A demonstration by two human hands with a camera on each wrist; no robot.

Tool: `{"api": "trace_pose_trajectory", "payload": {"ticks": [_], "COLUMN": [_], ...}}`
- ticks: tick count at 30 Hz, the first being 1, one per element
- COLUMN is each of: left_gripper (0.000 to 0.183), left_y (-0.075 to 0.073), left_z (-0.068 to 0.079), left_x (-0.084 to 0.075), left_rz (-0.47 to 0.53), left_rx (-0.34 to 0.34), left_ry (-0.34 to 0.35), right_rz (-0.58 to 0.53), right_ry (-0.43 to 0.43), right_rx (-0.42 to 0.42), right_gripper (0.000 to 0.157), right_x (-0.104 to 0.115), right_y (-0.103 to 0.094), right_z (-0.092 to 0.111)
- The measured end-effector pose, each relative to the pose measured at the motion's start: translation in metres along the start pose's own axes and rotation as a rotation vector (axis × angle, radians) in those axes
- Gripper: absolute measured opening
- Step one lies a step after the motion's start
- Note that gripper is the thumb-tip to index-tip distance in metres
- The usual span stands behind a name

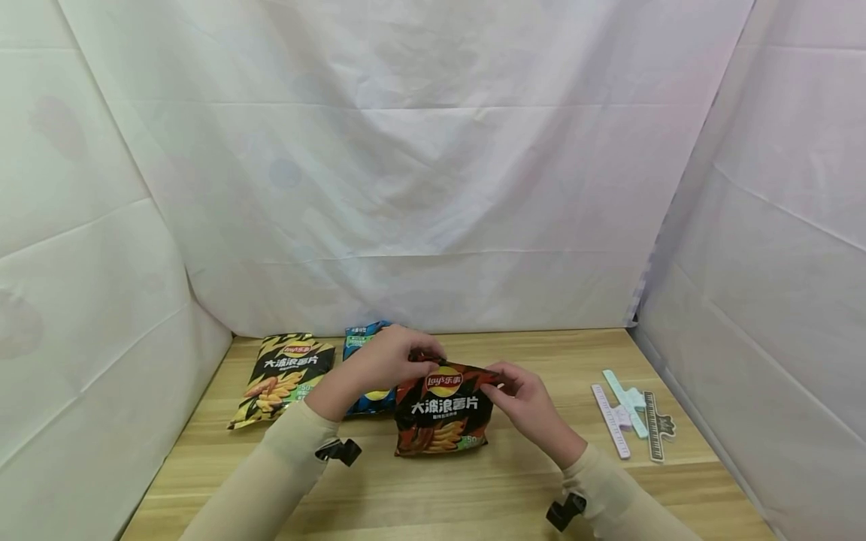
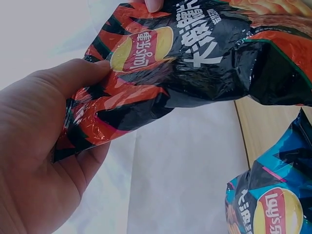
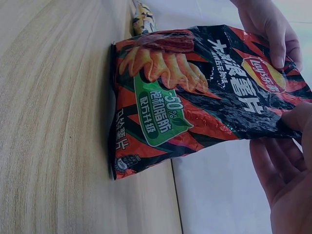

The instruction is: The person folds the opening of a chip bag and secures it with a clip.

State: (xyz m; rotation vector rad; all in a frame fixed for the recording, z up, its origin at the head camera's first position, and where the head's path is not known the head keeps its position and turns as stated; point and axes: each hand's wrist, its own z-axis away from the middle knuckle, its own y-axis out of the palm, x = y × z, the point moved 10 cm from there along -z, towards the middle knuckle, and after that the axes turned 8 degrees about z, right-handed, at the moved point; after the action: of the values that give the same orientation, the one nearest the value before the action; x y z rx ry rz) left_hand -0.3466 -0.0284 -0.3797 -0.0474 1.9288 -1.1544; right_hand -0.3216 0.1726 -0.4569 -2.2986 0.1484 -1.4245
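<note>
A red and black bag of Lay's chips point(image 1: 443, 417) stands upright on the table, its printed front toward me. My left hand point(image 1: 395, 368) pinches its upper left corner, thumb on the front and fingers behind, as the left wrist view shows. At the upper right corner my right hand point(image 1: 524, 398) pinches the bag the same way. In the right wrist view the bag's bottom edge is down by the wood, with a green label point(image 3: 158, 114) near that end. Behind my left hand lies a blue chip bag point(image 1: 370, 402), partly hidden by the hand and forearm.
A yellow and black chip bag point(image 1: 287, 376) lies at the left of the wooden table point(image 1: 514, 488). On the right side are a lilac clip point(image 1: 611, 421), a mint clip point(image 1: 625, 402) and a dark-barred clip point(image 1: 656, 427). White cloth point(image 1: 419, 188) hangs behind and at both sides.
</note>
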Motion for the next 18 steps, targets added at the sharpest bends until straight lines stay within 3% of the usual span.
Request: {"api": "trace_pose_trajectory", "payload": {"ticks": [18], "left_gripper": [0.019], "left_y": [-0.0009], "left_z": [-0.0004], "left_x": [0.001], "left_rz": [0.022], "left_rx": [-0.005], "left_ry": [0.026], "right_rz": [0.053], "right_ry": [-0.076], "right_rx": [-0.04], "right_gripper": [0.015], "right_x": [0.0066], "right_y": [-0.0011], "right_z": [0.0]}}
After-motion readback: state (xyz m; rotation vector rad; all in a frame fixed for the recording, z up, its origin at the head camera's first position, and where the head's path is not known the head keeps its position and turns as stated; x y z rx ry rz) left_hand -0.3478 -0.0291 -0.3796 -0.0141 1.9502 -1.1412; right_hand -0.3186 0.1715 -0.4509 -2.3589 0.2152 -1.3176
